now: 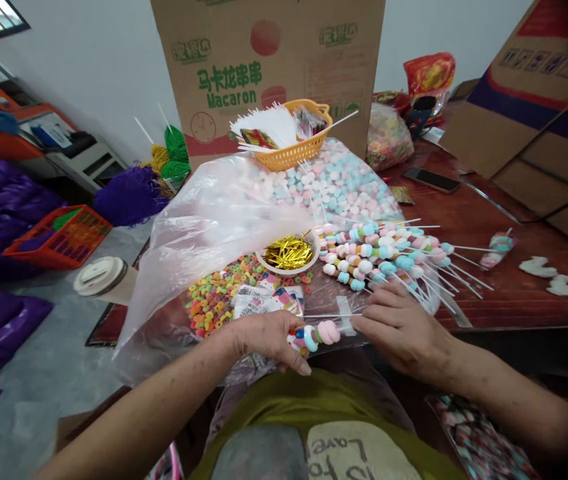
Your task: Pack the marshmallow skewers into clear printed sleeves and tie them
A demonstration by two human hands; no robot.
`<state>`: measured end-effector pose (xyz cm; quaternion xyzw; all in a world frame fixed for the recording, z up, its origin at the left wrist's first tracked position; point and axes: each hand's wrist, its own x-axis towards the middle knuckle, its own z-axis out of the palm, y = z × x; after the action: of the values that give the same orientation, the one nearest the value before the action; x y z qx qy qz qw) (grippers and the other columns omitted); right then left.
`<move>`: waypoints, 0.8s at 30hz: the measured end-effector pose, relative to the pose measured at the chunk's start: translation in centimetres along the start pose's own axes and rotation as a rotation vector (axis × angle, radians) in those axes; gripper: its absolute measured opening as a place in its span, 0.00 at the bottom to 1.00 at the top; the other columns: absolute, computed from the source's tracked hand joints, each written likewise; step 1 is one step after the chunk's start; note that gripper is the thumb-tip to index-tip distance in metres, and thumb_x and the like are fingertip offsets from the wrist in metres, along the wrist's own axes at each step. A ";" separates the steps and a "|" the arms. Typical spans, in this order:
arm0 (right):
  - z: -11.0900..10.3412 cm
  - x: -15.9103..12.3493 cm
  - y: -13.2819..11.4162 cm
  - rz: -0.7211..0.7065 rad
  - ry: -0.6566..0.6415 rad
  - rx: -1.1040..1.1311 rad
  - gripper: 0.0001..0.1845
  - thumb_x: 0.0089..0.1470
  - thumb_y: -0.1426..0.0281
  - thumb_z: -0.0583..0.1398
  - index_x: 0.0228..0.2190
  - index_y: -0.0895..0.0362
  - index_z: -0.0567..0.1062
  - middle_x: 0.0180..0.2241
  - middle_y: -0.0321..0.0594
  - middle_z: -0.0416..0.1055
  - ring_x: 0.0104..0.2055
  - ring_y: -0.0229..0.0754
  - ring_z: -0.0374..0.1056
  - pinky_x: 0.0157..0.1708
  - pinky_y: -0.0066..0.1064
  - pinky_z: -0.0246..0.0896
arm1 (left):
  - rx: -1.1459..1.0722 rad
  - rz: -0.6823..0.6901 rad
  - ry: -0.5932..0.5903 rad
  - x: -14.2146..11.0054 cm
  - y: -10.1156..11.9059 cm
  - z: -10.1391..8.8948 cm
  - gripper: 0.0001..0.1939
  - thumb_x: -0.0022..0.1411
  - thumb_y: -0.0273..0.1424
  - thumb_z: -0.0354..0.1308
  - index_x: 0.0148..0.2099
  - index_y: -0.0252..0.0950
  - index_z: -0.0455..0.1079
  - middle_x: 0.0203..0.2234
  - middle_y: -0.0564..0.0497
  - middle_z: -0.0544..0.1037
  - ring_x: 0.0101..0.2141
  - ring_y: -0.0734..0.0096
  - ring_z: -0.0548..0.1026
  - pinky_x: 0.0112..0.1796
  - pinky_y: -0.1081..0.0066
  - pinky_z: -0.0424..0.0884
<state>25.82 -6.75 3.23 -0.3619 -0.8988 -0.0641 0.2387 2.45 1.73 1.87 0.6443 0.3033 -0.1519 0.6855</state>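
My left hand (pixel 277 340) is closed around a marshmallow skewer (pixel 328 332), whose pink, white and blue pieces stick out past my thumb. A patterned bit of wrapper also shows by my fingers. My right hand (pixel 404 330) is closed at the skewer's right end, its fingertips pinched on the thin white stick; the exact grip is partly hidden. Beyond my right hand lies a pile of finished-looking marshmallow skewers (pixel 364 250), their sticks pointing right. Printed wrappers (pixel 269 300) lie just behind my left hand, next to loose colourful ring candies (pixel 211 300).
A bowl (pixel 288 271) holds gold twist ties. Farther back are loose marshmallows (pixel 359 180), an orange basket (pixel 291 157) of white sticks and a large carton (pixel 284 53). A phone (pixel 431 179) lies at right; a lidded cup (pixel 104 279) stands at left.
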 end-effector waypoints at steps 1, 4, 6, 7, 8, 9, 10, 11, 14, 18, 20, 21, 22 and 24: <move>0.6 0.1 -0.2 0.025 0.000 0.045 0.12 0.54 0.77 0.48 0.30 0.57 0.70 0.21 0.39 0.66 0.28 0.40 0.56 0.33 0.36 0.50 | 0.019 0.002 0.015 0.2 0.0 0.0 0.16 0.39 0.35 0.67 0.27 0.34 0.63 0.16 0.60 0.66 0.17 0.78 0.65 0.20 0.78 0.63; 2.2 0.5 -0.5 0.084 -0.025 0.132 0.12 0.54 0.78 0.48 0.27 0.58 0.69 0.21 0.39 0.64 0.28 0.40 0.54 0.30 0.34 0.46 | 0.151 0.011 0.056 0.8 -0.1 0.1 0.15 0.40 0.34 0.66 0.26 0.34 0.63 0.15 0.60 0.66 0.17 0.79 0.64 0.20 0.79 0.60; 3.0 0.8 -0.6 0.109 -0.052 0.144 0.12 0.53 0.78 0.48 0.25 0.59 0.69 0.21 0.39 0.64 0.28 0.40 0.53 0.30 0.33 0.45 | 0.233 0.027 0.083 1.3 -0.1 0.3 0.14 0.41 0.35 0.65 0.25 0.34 0.63 0.15 0.60 0.66 0.18 0.79 0.64 0.20 0.79 0.60; 3.4 1.0 -0.7 0.113 -0.062 0.146 0.11 0.53 0.77 0.49 0.25 0.59 0.69 0.20 0.39 0.64 0.27 0.40 0.53 0.30 0.34 0.44 | 0.252 0.025 0.094 1.6 -0.2 0.5 0.14 0.42 0.35 0.65 0.25 0.34 0.63 0.15 0.59 0.66 0.18 0.79 0.65 0.20 0.79 0.61; 3.8 1.1 -0.9 0.111 -0.071 0.148 0.11 0.53 0.77 0.49 0.24 0.59 0.69 0.20 0.39 0.64 0.27 0.40 0.53 0.30 0.34 0.44 | 0.252 0.012 0.104 1.9 -0.3 0.6 0.13 0.43 0.34 0.64 0.25 0.34 0.64 0.15 0.59 0.66 0.17 0.79 0.65 0.19 0.79 0.61; 4.2 1.2 -1.0 0.103 -0.079 0.155 0.11 0.52 0.77 0.49 0.23 0.59 0.69 0.20 0.39 0.64 0.27 0.40 0.53 0.30 0.34 0.44 | 0.243 -0.010 0.110 2.3 -0.4 0.7 0.12 0.43 0.34 0.63 0.27 0.34 0.64 0.16 0.59 0.66 0.17 0.78 0.65 0.19 0.78 0.61; 4.7 1.2 -1.1 0.098 -0.088 0.168 0.11 0.52 0.77 0.49 0.23 0.59 0.69 0.20 0.39 0.64 0.27 0.39 0.53 0.31 0.34 0.44 | 0.235 -0.042 0.110 2.5 -0.5 0.8 0.12 0.44 0.33 0.63 0.30 0.34 0.65 0.16 0.59 0.66 0.16 0.77 0.65 0.18 0.78 0.62; 5.1 1.2 -1.1 0.096 -0.102 0.190 0.11 0.52 0.77 0.49 0.23 0.59 0.68 0.20 0.39 0.64 0.26 0.39 0.53 0.31 0.34 0.44 | 0.237 -0.070 0.111 2.7 -0.6 0.8 0.14 0.44 0.32 0.62 0.34 0.34 0.65 0.17 0.59 0.67 0.17 0.77 0.66 0.18 0.77 0.63; 6.1 0.8 -0.7 0.121 -0.126 0.284 0.12 0.54 0.77 0.49 0.23 0.59 0.68 0.21 0.39 0.66 0.26 0.38 0.55 0.30 0.32 0.45 | 0.343 0.016 0.188 2.2 -0.7 0.2 0.29 0.42 0.34 0.65 0.48 0.34 0.63 0.28 0.53 0.73 0.25 0.71 0.72 0.25 0.74 0.68; 5.6 0.0 0.7 0.235 -0.049 0.348 0.11 0.57 0.74 0.50 0.26 0.60 0.69 0.23 0.40 0.67 0.29 0.39 0.58 0.31 0.31 0.50 | 0.571 0.166 0.404 -0.5 -0.7 -0.8 0.46 0.38 0.42 0.67 0.58 0.38 0.54 0.42 0.47 0.73 0.38 0.62 0.73 0.36 0.70 0.68; 5.0 -0.2 1.2 0.294 -0.053 0.384 0.11 0.58 0.72 0.50 0.28 0.59 0.69 0.24 0.40 0.67 0.29 0.38 0.59 0.31 0.29 0.52 | 0.823 0.056 0.527 -1.7 -0.8 -0.6 0.40 0.42 0.40 0.65 0.57 0.39 0.57 0.38 0.46 0.76 0.38 0.57 0.73 0.37 0.66 0.67; 4.7 -0.2 1.3 0.325 -0.068 0.404 0.11 0.59 0.71 0.50 0.28 0.59 0.69 0.24 0.39 0.67 0.28 0.37 0.60 0.30 0.29 0.52 | 0.945 -0.003 0.608 -2.1 -1.0 -0.4 0.33 0.46 0.36 0.63 0.55 0.38 0.59 0.35 0.45 0.76 0.37 0.55 0.74 0.39 0.64 0.66; 4.4 -0.2 1.4 0.351 -0.083 0.418 0.11 0.59 0.71 0.50 0.28 0.59 0.69 0.24 0.39 0.67 0.28 0.37 0.60 0.29 0.28 0.53 | 1.031 -0.053 0.675 -2.3 -1.1 0.0 0.27 0.49 0.32 0.59 0.53 0.37 0.61 0.33 0.45 0.77 0.36 0.55 0.74 0.39 0.63 0.65; 4.0 -0.1 1.4 0.349 -0.066 0.393 0.11 0.59 0.71 0.50 0.28 0.59 0.69 0.23 0.38 0.66 0.27 0.36 0.59 0.28 0.27 0.53 | 1.033 -0.082 0.729 -2.5 -1.3 0.4 0.19 0.53 0.25 0.53 0.49 0.35 0.64 0.31 0.44 0.76 0.34 0.57 0.74 0.38 0.64 0.65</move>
<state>25.30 -4.58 -0.43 -0.4598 -0.8254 0.1658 0.2824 -0.14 0.70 2.37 0.8902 0.4293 -0.0755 0.1324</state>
